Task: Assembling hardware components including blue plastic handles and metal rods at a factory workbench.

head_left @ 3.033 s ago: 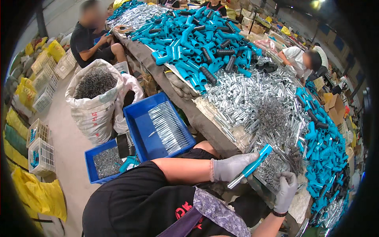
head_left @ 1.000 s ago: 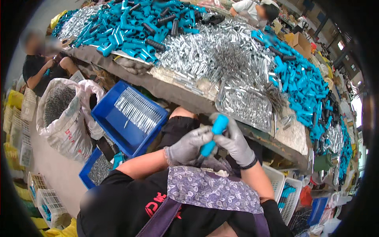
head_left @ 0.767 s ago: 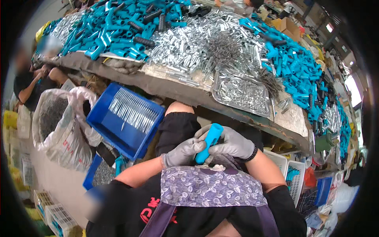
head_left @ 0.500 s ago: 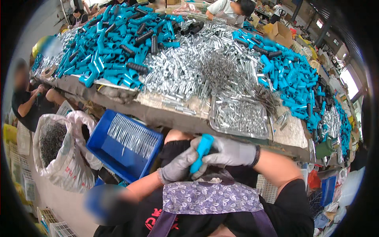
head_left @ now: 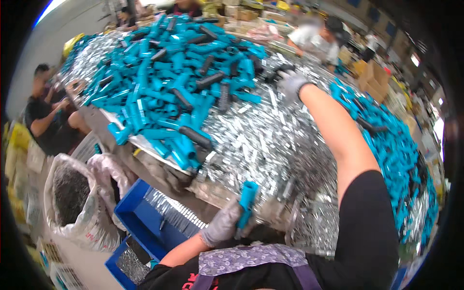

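Near, centre: left hand, grey glove, closed around a teal handle. Handle stands nearly upright at the near table edge, its lower end hidden in the fist; whether a metal part sits in it cannot be told.

Change noted: a moment ago both hands met on this handle close to the body. Now only the left one holds it, and the right arm has stretched out across the table. Judgement: work on this piece is paused or ended, and the free hand is after another part.

Near left, below the table: blue bin with a row of thin metal pieces; second blue bin under it with small grey parts; white sack of dark scrap further left.

Middle: heap of bright metal pieces covering the table centre.

Far centre: right hand, grey glove, at the far side of the metal heap beside dark handles. Fingers curled down onto the pile; whether they grip anything cannot be told.

Far left: large mound of teal handles mixed with black ones. Right rim: second band of teal handles.

Periphery: a seated person at left; another person across the table.
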Available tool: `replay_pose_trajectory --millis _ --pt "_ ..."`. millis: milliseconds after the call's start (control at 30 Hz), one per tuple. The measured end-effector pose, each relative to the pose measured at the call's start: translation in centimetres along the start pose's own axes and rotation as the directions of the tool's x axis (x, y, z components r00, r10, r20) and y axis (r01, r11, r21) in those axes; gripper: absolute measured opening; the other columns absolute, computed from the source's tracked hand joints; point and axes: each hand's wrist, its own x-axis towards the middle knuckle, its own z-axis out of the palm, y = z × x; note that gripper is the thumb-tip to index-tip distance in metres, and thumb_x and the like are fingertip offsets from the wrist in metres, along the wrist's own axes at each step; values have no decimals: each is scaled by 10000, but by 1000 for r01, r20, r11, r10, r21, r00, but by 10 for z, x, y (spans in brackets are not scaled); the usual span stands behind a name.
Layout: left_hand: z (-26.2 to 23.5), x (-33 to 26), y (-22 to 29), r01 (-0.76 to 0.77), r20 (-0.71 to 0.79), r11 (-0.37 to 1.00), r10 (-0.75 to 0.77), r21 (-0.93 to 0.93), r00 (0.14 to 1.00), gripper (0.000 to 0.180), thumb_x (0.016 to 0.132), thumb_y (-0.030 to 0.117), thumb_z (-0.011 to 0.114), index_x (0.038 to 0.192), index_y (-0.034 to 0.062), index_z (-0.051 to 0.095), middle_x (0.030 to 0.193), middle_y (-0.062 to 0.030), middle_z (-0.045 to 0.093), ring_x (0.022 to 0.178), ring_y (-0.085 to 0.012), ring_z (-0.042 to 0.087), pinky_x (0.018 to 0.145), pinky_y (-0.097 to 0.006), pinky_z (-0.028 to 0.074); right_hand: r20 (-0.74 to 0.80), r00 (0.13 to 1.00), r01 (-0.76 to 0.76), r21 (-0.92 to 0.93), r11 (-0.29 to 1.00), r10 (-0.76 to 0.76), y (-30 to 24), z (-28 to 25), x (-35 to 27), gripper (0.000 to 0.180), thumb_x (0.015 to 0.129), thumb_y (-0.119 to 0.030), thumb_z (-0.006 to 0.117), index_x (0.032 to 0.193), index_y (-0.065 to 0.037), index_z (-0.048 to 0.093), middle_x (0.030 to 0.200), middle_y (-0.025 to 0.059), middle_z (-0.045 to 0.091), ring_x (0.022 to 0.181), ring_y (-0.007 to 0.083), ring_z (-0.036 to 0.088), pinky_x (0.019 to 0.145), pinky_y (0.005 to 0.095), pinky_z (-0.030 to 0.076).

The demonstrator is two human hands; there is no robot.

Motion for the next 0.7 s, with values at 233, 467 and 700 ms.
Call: replay_pose_trajectory --millis 233,467,700 --pt "-5 12 -2 14 95 992 -2 -124 995 805 849 712 605 1363 137 375 764 -83 597 557 -136 525 488 -259 407 195 961 -192 -36 981 196 -10 13 40 529 864 -257 618 1356 -64 596 1460 84 478 1282 245 515 978 394 445" --pt "4 4 -1 -82 94 996 86 -42 992 801 860 731 566 1302 76 433 720 -77 586 488 -127 517 427 -245 398 -384 873 -174 332 927 301 18 -20 -36 338 850 -218 687 1125 -26 644 1162 176 655 1050 338 646 931 407 509" --pt "16 -10 -10 -135 -16 985 138 111 990 718 879 732 545 1119 55 543 645 -49 574 446 -112 498 378 -241 355 -254 861 295 955 -26 440 -45 -62 -254 313 904 -168 688 1172 -13 643 944 56 695 871 121 648 768 272 516"
